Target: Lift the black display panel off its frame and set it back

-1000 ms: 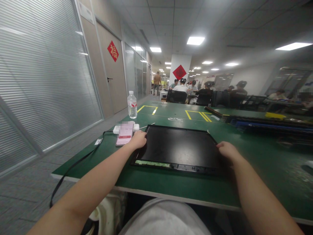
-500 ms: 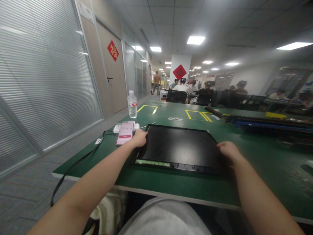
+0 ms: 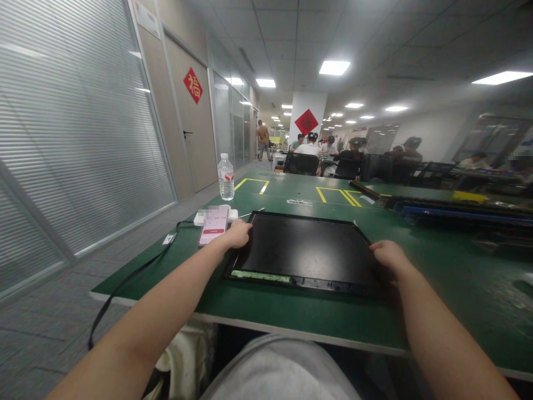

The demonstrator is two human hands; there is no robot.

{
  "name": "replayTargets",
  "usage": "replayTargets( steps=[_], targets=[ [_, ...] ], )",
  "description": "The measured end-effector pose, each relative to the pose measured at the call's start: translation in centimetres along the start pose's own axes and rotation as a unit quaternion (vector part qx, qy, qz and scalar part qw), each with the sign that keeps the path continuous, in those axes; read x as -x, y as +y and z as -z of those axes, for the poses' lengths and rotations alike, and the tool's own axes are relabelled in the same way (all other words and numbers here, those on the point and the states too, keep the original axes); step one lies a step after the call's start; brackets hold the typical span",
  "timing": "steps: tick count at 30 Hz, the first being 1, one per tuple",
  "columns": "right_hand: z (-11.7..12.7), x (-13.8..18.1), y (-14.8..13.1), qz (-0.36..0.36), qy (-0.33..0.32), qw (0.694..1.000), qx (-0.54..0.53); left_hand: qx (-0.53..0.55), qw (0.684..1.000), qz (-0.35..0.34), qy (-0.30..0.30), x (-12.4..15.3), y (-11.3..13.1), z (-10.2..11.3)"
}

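A black flat monitor panel (image 3: 306, 250) lies face down on the green table (image 3: 458, 278), with a greenish strip along its near edge. My left hand (image 3: 236, 233) grips the panel's left edge, fingers curled over it. On the right edge, my right hand (image 3: 387, 254) does the same with its fingers closed on the frame. Both forearms stretch out from the bottom of the view.
A phone (image 3: 214, 224) on a white charger lies just left of my left hand, its black cable (image 3: 125, 283) running off the table. A water bottle (image 3: 225, 178) stands further back. Dark panels and trays (image 3: 458, 210) lie at the right. Several people sit at tables in the distance.
Both hands and the panel have shifted very slightly away from me; otherwise nothing differs.
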State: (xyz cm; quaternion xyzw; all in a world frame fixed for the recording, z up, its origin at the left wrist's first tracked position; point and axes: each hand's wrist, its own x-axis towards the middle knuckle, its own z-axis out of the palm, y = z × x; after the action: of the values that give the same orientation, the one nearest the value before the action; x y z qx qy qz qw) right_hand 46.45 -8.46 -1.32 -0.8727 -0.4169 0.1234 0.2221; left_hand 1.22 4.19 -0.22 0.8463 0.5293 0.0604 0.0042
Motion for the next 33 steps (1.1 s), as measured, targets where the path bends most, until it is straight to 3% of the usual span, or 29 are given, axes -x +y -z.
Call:
replayTargets(
  steps=[7, 17, 33],
  targets=[
    [0.2, 0.1, -0.1, 0.001, -0.021, 1.0, 0.014, 0.005, 1.0, 0.023, 0.02, 0.3, 0.4, -0.7],
    [0.0, -0.3, 0.2, 0.016, 0.006, 1.0, 0.021, 0.022, 0.997, 0.051, 0.06, 1.0, 0.9, -1.2],
    [0.0, 0.2, -0.2, 0.019, 0.009, 0.999, 0.026, 0.047, 0.997, 0.034, 0.057, 1.6, 1.7, -0.5]
  ],
)
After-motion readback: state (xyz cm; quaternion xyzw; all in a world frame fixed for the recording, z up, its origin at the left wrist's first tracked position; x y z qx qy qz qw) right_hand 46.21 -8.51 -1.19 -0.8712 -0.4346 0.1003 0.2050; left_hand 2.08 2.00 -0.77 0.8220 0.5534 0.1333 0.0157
